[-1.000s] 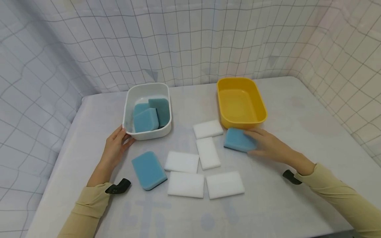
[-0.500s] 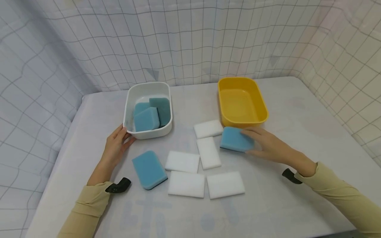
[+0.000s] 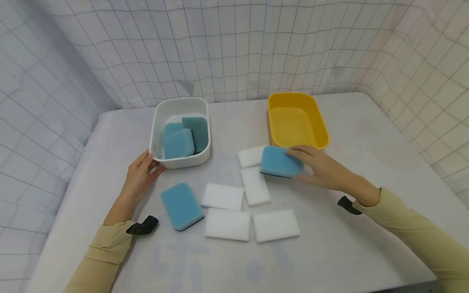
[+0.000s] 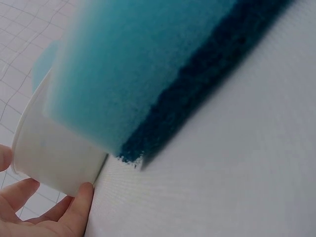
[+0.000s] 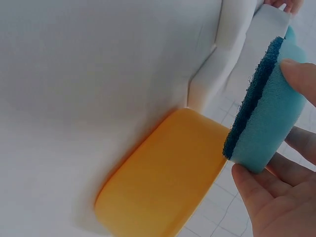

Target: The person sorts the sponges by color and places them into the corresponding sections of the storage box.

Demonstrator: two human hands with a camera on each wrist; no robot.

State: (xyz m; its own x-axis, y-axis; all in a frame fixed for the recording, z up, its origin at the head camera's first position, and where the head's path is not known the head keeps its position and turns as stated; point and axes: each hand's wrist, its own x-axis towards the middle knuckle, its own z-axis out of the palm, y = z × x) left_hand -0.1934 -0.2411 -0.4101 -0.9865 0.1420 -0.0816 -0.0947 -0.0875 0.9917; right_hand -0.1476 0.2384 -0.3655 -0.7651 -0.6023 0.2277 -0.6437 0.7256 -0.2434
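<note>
My right hand [image 3: 322,167] grips a blue scouring sponge [image 3: 280,162] by its right end, thumb on one side and fingers on the other. In the right wrist view the sponge [image 5: 269,106] shows a dark scrubbing layer and hangs above the tabletop. My left hand [image 3: 138,177] holds the near left corner of a white plastic tub [image 3: 187,163], thumb at the rim and fingers against the outer wall [image 4: 59,153]. Inside that tub lie several blue sponges [image 3: 179,144]. Another blue sponge [image 3: 182,206] lies on the table beside my left wrist and looms large in the left wrist view.
A yellow tub [image 3: 298,122] with nothing in it stands behind my right hand. Several white foam sponges [image 3: 228,224] lie flat across the middle of the table [image 3: 348,252]. Grid-patterned cloth [image 3: 242,49] hangs behind and along both sides.
My right hand has lifted the blue sponge off the table and carried it leftward, over the edges of two white sponges. My left hand keeps its hold on the white tub.
</note>
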